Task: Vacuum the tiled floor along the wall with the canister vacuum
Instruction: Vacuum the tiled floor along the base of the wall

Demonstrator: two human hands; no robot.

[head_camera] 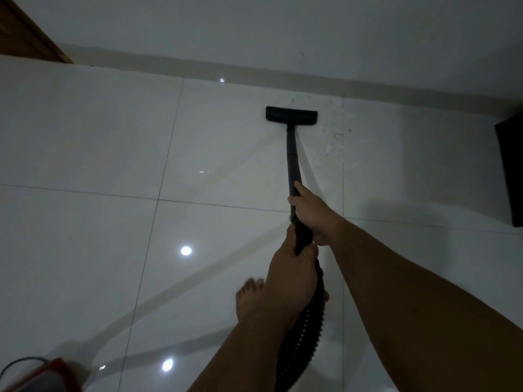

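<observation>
Your two bare hands grip the black vacuum wand (291, 159) as its floor nozzle (291, 114) sits flat on the glossy white tiled floor (85, 137), just short of the pale baseboard (283, 70) that runs along the wall (283, 24). Your right hand (310, 210) is the farther one up the tube, fingers wrapped tight around it; your left hand (291, 278) closes around the lower handle end, where the ribbed black hose (305, 329) begins and trails down toward you. A scatter of whitish dust and debris (335, 131) lies on the tile just to the right of the nozzle, along a grout line. One bare foot (250, 301) shows on the floor beside your left wrist. At the bottom left corner, the red edge of the canister vacuum (48, 374) and a dark cord (19, 362) are partly in view, blurred. A dark object (512, 171) stands at the right edge, and brown wood (25, 32) fills the top left corner.
</observation>
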